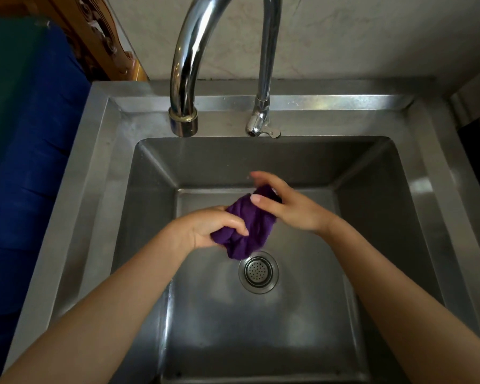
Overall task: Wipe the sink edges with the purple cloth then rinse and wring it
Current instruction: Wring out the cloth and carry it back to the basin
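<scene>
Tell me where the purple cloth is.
In the head view, the cloth is bunched between both hands over the sink basin, just above the drain.
</scene>
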`<state>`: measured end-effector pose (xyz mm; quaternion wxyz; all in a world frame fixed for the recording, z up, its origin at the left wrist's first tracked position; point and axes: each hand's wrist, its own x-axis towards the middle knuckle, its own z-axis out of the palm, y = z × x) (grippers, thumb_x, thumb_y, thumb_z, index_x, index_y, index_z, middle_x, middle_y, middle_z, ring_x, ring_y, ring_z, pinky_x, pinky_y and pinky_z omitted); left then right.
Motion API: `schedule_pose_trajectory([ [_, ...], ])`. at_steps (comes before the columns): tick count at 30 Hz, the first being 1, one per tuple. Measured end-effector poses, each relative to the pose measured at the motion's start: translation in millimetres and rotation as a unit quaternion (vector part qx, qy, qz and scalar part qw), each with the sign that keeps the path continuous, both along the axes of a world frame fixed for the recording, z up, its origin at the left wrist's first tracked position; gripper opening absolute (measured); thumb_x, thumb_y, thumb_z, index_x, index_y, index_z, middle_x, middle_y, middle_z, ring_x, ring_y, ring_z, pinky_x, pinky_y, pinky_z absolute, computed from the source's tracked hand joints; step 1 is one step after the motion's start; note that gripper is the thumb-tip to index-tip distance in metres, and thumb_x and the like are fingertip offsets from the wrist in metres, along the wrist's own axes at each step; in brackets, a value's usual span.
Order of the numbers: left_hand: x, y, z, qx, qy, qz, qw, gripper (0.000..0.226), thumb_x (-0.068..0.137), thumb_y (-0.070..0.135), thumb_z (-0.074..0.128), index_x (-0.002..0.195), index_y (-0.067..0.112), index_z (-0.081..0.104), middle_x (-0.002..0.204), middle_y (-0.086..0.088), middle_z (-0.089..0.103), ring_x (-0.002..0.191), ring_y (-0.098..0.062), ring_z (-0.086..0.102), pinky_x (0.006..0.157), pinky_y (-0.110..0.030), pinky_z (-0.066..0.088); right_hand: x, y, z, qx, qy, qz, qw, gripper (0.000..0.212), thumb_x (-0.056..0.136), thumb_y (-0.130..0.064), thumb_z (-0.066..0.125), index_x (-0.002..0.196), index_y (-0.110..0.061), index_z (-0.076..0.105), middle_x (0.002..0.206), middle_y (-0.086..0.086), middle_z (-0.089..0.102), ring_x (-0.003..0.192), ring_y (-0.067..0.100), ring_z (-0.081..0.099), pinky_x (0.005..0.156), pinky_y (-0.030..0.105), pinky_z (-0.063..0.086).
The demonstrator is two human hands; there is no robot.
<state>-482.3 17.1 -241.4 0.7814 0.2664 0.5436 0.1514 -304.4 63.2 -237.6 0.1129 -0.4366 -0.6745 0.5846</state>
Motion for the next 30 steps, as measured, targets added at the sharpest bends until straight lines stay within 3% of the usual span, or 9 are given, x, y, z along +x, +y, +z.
schedule_pose_trajectory([
  [3, -2, -4, 4, -0.075, -0.073, 0.149, 0.983, 0.015, 0.081, -0.001, 0.045, 0.088, 0.005, 0.056, 0.062, -0.007, 0.059, 0.046, -0.013, 0.056, 0.048, -0.027, 0.053, 24, -14, -3, 0.072, 0.011, 0.026, 0.997, 0.088, 0.079, -0.001, 0.064, 0.145, -0.03, 0.014, 0.152, -0.01, 0.013, 0.143, 0.004, 0.012, 0.115, 0.016, 0.015],
  [5, -3, -5, 10, -0.115, -0.164, 0.183, 0.962, 0.017, 0.074, 0.004, 0.054, 0.091, 0.004, 0.057, 0.068, -0.007, 0.055, 0.047, -0.012, 0.052, 0.047, -0.025, 0.049, 27, -30, -17, 0.16, -0.035, 0.046, 0.985, 0.103, 0.068, -0.003, 0.069, 0.145, -0.031, 0.006, 0.156, -0.012, 0.002, 0.146, 0.009, 0.001, 0.119, 0.027, 0.011],
  [10, 4, -15, 23, -0.141, -0.286, 0.029, 0.947, 0.053, 0.049, 0.023, 0.09, 0.088, 0.006, 0.057, 0.064, 0.0, 0.053, 0.047, -0.006, 0.048, 0.041, -0.016, 0.041, -1, -38, -27, 0.317, 0.019, -0.03, 0.948, 0.093, 0.069, -0.014, 0.076, 0.145, -0.018, 0.022, 0.154, -0.001, 0.018, 0.145, 0.024, 0.016, 0.115, 0.049, 0.023],
  [13, 1, -13, 28, -0.141, -0.222, -0.052, 0.963, 0.047, 0.05, 0.016, 0.087, 0.08, 0.01, 0.052, 0.056, 0.004, 0.048, 0.037, -0.001, 0.041, 0.032, -0.01, 0.028, -13, -28, -12, 0.323, 0.059, -0.013, 0.945, 0.071, 0.074, -0.002, 0.069, 0.136, -0.012, 0.038, 0.136, 0.011, 0.047, 0.128, 0.02, 0.044, 0.103, 0.041, 0.041],
  [17, -7, -4, 37, -0.051, 0.036, -0.18, 0.982, 0.023, 0.071, 0.002, 0.065, 0.063, 0.01, 0.046, 0.041, 0.004, 0.044, 0.029, -0.003, 0.032, 0.031, -0.011, 0.019, -11, -25, 2, 0.397, -0.143, 0.128, 0.898, 0.048, 0.079, -0.015, 0.063, 0.125, -0.014, 0.049, 0.107, 0.011, 0.061, 0.091, 0.033, 0.064, 0.065, 0.037, 0.049],
  [22, -3, 7, 33, 0.158, 0.361, -0.34, 0.854, 0.022, 0.067, 0.01, 0.066, 0.06, 0.015, 0.046, 0.043, 0.001, 0.046, 0.039, -0.016, 0.042, 0.04, -0.019, 0.03, -19, -30, 3, 0.477, -0.319, 0.187, 0.797, 0.038, 0.045, -0.026, 0.085, 0.069, -0.012, 0.058, 0.048, 0.002, 0.059, 0.034, 0.024, 0.056, 0.041, 0.013, 0.006],
  [24, -2, 10, 32, 0.24, 0.424, -0.379, 0.787, 0.018, 0.067, 0.016, 0.067, 0.064, 0.016, 0.049, 0.056, 0.0, 0.051, 0.057, -0.022, 0.05, 0.05, -0.024, 0.035, -26, -30, 6, 0.465, -0.332, 0.148, 0.807, 0.039, 0.042, -0.03, 0.085, 0.061, -0.013, 0.057, 0.041, 0.002, 0.056, 0.031, 0.023, 0.053, 0.042, 0.012, 0.012],
  [28, -5, 8, 30, 0.38, 0.504, -0.383, 0.675, 0.017, 0.077, 0.025, 0.06, 0.09, 0.014, 0.056, 0.088, -0.009, 0.066, 0.079, -0.031, 0.06, 0.06, -0.028, 0.037, -37, -31, 13, 0.265, -0.321, 0.12, 0.901, 0.022, 0.084, -0.034, 0.054, 0.075, -0.014, 0.054, 0.083, 0.008, 0.064, 0.083, 0.03, 0.064, 0.061, 0.027, 0.037],
  [30, -8, 5, 25, 0.446, 0.51, -0.362, 0.641, 0.022, 0.08, 0.03, 0.057, 0.095, 0.015, 0.054, 0.094, -0.008, 0.067, 0.086, -0.032, 0.063, 0.061, -0.03, 0.038, -35, -33, 18, 0.15, -0.276, 0.098, 0.944, 0.031, 0.082, -0.035, 0.058, 0.061, -0.017, 0.045, 0.07, 0.004, 0.055, 0.073, 0.025, 0.058, 0.055, 0.029, 0.035],
])
